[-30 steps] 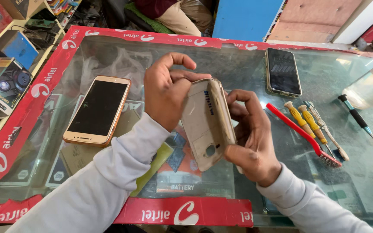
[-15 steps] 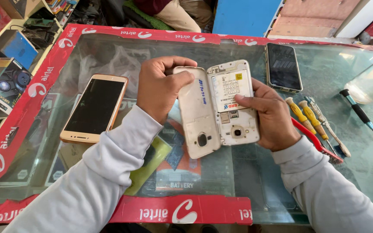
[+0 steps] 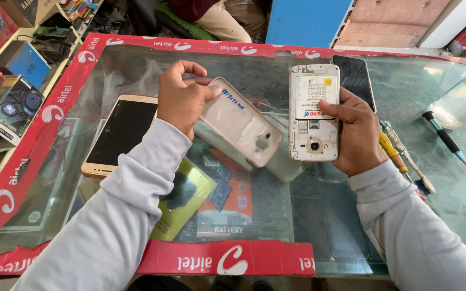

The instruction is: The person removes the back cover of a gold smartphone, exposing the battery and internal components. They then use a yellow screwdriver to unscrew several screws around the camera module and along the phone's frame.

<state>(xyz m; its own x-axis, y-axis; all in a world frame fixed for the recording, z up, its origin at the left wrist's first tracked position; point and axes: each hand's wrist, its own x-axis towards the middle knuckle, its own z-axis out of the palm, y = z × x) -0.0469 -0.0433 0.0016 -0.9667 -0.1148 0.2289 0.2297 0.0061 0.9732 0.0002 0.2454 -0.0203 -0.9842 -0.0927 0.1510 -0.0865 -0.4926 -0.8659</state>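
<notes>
My left hand holds a beige phone back cover, inner side up, tilted over the glass counter. My right hand holds a white phone with its back open, showing the battery with a white label and the camera lens. The cover and the phone are apart, a short gap between them. Both sleeves are light grey.
A gold phone lies screen up at the left. A black phone lies behind my right hand. Screwdrivers and a dark-handled tool lie at the right. A person sits beyond the counter. Red tape borders the counter.
The back cover came off the white phone. My left hand carried the cover to the left while my right hand moved the phone right and turned its open back up.
</notes>
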